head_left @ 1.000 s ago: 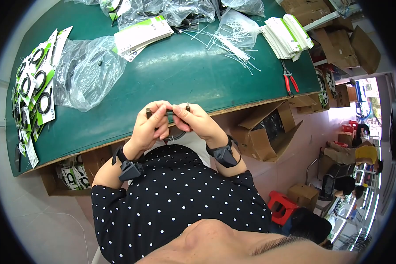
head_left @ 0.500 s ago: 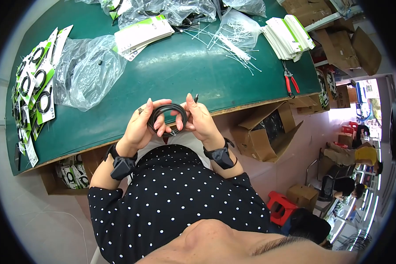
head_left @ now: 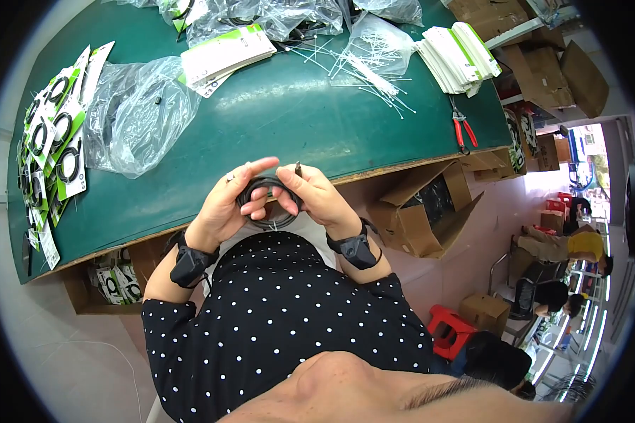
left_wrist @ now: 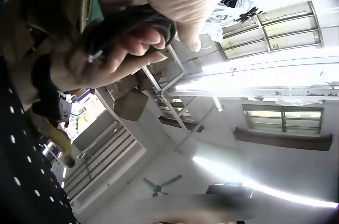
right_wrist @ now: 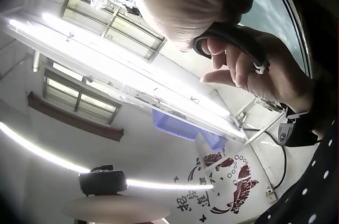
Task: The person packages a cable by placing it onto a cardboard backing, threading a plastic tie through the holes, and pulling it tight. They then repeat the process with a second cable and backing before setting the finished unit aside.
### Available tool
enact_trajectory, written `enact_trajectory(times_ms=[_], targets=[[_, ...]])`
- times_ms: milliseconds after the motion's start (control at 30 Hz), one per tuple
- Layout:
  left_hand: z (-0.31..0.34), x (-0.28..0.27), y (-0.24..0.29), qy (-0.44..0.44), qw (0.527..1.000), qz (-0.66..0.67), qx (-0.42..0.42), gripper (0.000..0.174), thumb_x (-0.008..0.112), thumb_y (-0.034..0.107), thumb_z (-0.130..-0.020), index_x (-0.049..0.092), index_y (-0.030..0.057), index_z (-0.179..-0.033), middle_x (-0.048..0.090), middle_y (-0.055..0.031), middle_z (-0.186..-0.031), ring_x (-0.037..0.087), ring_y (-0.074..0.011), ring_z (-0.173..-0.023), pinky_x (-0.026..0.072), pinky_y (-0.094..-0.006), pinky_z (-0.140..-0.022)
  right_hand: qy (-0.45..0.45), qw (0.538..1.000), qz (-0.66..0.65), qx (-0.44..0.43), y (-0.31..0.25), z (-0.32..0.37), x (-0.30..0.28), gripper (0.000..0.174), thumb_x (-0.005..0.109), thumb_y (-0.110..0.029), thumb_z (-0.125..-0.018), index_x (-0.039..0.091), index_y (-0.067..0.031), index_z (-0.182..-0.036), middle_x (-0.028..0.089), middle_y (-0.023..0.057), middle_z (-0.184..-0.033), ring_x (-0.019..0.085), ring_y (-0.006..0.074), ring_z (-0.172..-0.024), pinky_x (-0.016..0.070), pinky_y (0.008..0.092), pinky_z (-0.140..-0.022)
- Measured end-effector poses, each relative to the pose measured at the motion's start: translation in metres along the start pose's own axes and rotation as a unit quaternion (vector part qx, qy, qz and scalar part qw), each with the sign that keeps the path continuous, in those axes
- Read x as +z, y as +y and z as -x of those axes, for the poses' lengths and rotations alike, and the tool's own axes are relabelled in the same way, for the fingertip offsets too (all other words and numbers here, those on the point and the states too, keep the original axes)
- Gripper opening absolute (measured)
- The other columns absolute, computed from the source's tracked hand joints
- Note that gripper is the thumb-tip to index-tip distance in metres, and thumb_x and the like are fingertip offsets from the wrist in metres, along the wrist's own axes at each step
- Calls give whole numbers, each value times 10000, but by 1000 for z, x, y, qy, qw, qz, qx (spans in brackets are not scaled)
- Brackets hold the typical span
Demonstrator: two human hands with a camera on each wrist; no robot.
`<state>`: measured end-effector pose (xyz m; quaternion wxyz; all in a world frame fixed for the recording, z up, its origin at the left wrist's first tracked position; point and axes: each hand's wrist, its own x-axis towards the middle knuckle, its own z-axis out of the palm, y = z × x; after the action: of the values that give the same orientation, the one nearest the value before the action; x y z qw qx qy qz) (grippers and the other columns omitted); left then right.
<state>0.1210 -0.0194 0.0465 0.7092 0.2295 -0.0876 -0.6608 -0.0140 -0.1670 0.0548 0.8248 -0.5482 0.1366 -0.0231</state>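
Observation:
Both hands hold a coiled black cable [head_left: 261,224] between them, just in front of the table's near edge. The left hand [head_left: 222,201] grips the coil's left side, one digit stretched toward the other hand across the top. On the opposite side, the right hand [head_left: 321,201] grips the coil with its thumb over the upper part. A cable plug [head_left: 298,169] sticks up beside the right thumb. In the right wrist view a small white tie [right_wrist: 260,68] wraps the coil near the left hand's fingers.
Carded cables [head_left: 63,134] pile up at the table's left beside a clear plastic bag [head_left: 144,120]. Farther back are packaging cards [head_left: 229,53], loose white cable ties [head_left: 377,77] and a card stack [head_left: 458,60]. Red-handled pliers [head_left: 464,130] lie near the right edge, above an open carton [head_left: 420,218].
The hands were close together at the cable, then moved apart to show the ring of the coil. Now the fingers have closed in again over its top, and the right thumb has come down inward.

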Motion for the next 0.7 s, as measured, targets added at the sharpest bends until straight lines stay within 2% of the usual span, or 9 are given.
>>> enact_trajectory(times_ms=[33, 133, 167, 267, 433, 533, 700], targets=[[0, 6, -5, 0, 1000, -1, 1, 436, 414, 294, -1026, 445, 11, -1355, 493, -12, -777, 430, -75, -576, 468, -260, -588, -1, 1000, 0, -1, -1, -2, 3, 421, 449, -394, -1007, 588, -39, -828, 560, 12, -599, 429, 19, -509, 319, 179, -465], [-4, 33, -20, 164, 977, -3, 132, 362, 463, 251, -1012, 518, -1, -1266, 466, 7, -716, 390, -66, -536, 380, -228, -498, 13, 998, -21, -61, -7, -6, 13, 426, 452, -399, -1005, 565, -47, -793, 544, -5, -590, 471, 38, -535, 344, 186, -496], [-5, 27, -21, 164, 977, -4, 132, 362, 463, 251, -1012, 518, -1, -1266, 466, 7, -716, 390, -66, -536, 380, -228, -498, 13, 998, -21, -62, -5, -7, 14, 426, 452, -399, -1005, 565, -47, -793, 544, -5, -590, 471, 38, -535, 344, 186, -496], [-5, -3, -22, 20, 985, -94, 141, 292, 470, 218, -1008, 566, -17, -1155, 428, 14, -653, 370, -66, -519, 361, -232, -473, 32, 998, 5, -50, 4, -7, 12, 422, 457, -411, -1000, 570, -62, -790, 525, -5, -564, 429, 41, -484, 286, 193, -451], [0, -3, -22, 25, 989, -88, 113, 264, 467, 204, -1009, 575, -20, -1098, 397, 22, -611, 363, -66, -509, 355, -231, -470, 43, 999, 3, -24, 4, -4, 10, 429, 451, -416, -1001, 569, -64, -787, 549, 9, -573, 436, 42, -485, 287, 193, -448], [2, -1, -24, -20, 983, -149, 109, 272, 468, 240, -1009, 566, 6, -1108, 364, 35, -577, 314, -56, -470, 308, -215, -422, 33, 998, 2, -47, 8, -9, 4, 432, 451, -413, -1001, 572, -62, -780, 563, 21, -570, 438, 43, -481, 293, 194, -441], [5, 6, -26, 22, 975, -162, 150, 275, 456, 238, -1014, 565, 2, -1106, 355, 44, -573, 302, -41, -464, 270, -202, -404, -6, 1000, 10, -17, 1, -12, -2, 395, 453, -377, -1006, 584, -40, -849, 590, 44, -626, 440, 42, -479, 299, 188, -433]])
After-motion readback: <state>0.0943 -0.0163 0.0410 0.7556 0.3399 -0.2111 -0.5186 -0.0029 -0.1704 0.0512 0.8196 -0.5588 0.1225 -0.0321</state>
